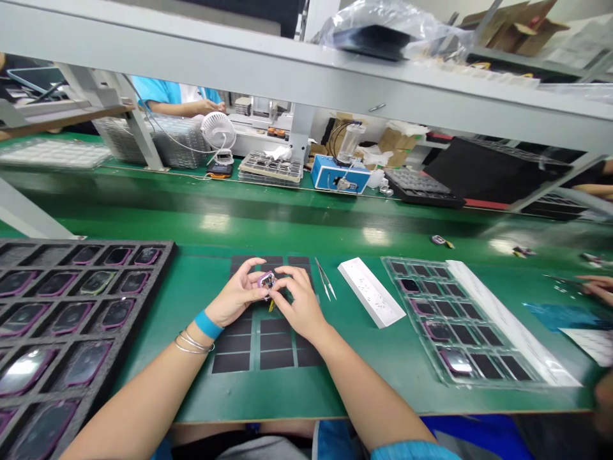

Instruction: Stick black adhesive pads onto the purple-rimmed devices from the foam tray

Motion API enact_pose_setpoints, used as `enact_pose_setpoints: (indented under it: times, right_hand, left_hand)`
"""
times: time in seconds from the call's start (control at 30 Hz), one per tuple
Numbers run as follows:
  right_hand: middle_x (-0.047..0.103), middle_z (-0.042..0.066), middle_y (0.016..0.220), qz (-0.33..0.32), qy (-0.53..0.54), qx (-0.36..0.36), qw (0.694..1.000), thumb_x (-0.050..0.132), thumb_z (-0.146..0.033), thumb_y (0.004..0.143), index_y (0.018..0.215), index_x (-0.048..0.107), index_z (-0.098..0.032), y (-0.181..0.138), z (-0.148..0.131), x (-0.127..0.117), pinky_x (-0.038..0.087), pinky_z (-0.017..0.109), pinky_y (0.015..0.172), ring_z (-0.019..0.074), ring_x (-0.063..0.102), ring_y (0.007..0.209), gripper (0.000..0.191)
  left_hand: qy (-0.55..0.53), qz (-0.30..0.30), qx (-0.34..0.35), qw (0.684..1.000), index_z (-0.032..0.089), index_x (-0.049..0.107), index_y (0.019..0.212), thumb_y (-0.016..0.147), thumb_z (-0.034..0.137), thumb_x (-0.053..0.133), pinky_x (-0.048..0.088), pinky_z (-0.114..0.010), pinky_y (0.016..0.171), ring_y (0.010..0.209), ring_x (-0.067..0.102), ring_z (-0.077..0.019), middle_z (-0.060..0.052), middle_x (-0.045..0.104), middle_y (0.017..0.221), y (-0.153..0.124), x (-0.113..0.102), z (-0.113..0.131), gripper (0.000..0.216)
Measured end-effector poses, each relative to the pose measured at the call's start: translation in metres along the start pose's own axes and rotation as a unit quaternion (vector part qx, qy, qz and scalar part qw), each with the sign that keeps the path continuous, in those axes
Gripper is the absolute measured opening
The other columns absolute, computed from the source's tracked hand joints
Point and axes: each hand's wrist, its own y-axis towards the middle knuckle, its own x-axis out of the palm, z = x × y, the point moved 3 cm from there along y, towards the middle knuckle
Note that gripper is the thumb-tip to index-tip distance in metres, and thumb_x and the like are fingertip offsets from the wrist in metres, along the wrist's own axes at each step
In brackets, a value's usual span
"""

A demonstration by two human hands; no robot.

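Note:
Between my two hands is a small watch case with a purple rim, its inner parts facing me and a yellow tab hanging below. My left hand grips it from the left, thumb and fingers around its edge. From the right, the fingertips of my right hand pinch at the case's near side; what exactly they hold there is too small to make out. Under the hands lie black rectangular sheets on the green mat. Just right of my right hand rest metal tweezers, apart from it.
At left stands a black foam tray with purple-rimmed watch pieces. To the right lie a white block with tiny parts and a clear plastic tray. Another person's hand is at far right. A shelf beam crosses overhead.

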Motion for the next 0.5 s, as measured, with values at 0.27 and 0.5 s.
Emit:
enact_pose_setpoints:
  times: [0.27, 0.5]
  right_hand:
    - [0.064, 0.007, 0.094, -0.008, -0.100, 0.037, 0.994, 0.054, -0.022, 0.086, 0.077, 0.058, -0.021, 0.015, 0.015, -0.041, 0.044, 0.039, 0.085, 0.0219, 0.057, 0.092, 0.009]
    - [0.068, 0.007, 0.075, 0.076, -0.209, 0.374, 0.900, 0.056, -0.011, 0.071, 0.067, 0.063, -0.020, 0.001, 0.090, -0.134, 0.047, 0.038, 0.075, 0.0243, 0.064, 0.076, 0.012]
  left_hand:
    - [-0.009, 0.059, -0.032, 0.998, 0.023, 0.045, 0.110, 0.065, 0.017, 0.077, 0.052, -0.028, 0.079, 0.087, 0.066, -0.0158, -0.001, 0.067, 0.092, 0.001, -0.004, -0.003, 0.055]
    - [-0.037, 0.043, -0.043, 0.997, 0.023, 0.045, 0.111, 0.068, 0.018, 0.075, 0.051, -0.033, 0.086, 0.095, 0.066, -0.0215, -0.004, 0.067, 0.097, 0.001, -0.003, -0.003, 0.053]
